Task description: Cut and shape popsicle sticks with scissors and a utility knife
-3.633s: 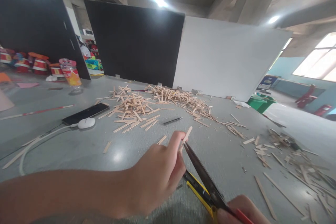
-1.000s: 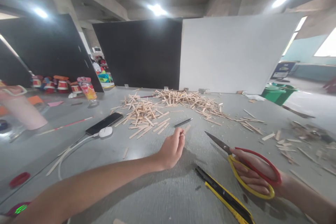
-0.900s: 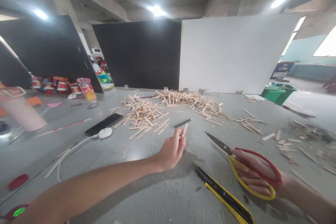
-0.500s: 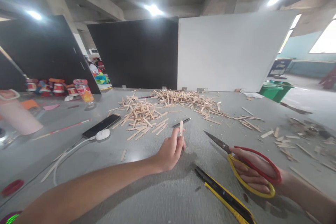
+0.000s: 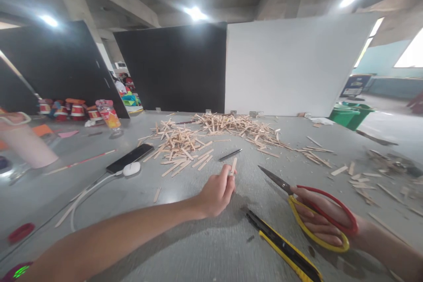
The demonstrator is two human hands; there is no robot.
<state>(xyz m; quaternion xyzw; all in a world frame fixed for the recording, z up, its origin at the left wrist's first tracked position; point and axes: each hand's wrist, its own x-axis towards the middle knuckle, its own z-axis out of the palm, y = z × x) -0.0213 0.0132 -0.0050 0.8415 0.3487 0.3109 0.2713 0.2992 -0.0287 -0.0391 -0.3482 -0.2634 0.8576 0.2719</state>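
Left hand (image 5: 216, 194): hub of this clock, with 12 pointing away from the person; its grip pinches a wooden stick.
Wooden stick (image 5: 234, 166): held in the left grip, rounded end sticking up and leaning toward 1 o'clock.
Right hand (image 5: 319, 224): near 4 o'clock, fingers through the handle loops, its grip wrapped around the scissors.
Scissors (image 5: 277, 179): red and yellow handles, blades together, tips aimed toward 10 o'clock and apart from the wooden stick.
Cutter knife (image 5: 286, 249): yellow and black, lying on the bench (image 5: 198, 251) at 4 o'clock, between the two hands.
Pen (image 5: 230, 155): dark, lying flat near 12 o'clock, just beyond the wooden stick.
Stick pile (image 5: 180, 141): loose heap spread from 11 to 1 o'clock, in front of the upright boards (image 5: 175, 70).
Scattered pieces (image 5: 360, 180): wood bits near 3 o'clock, past the scissors.
Phone (image 5: 127, 160): black, between 9 and 10 o'clock, a white case (image 5: 131, 168) with a cable just beside it.
Bottle (image 5: 110, 116): orange label, farther off at 10 o'clock.
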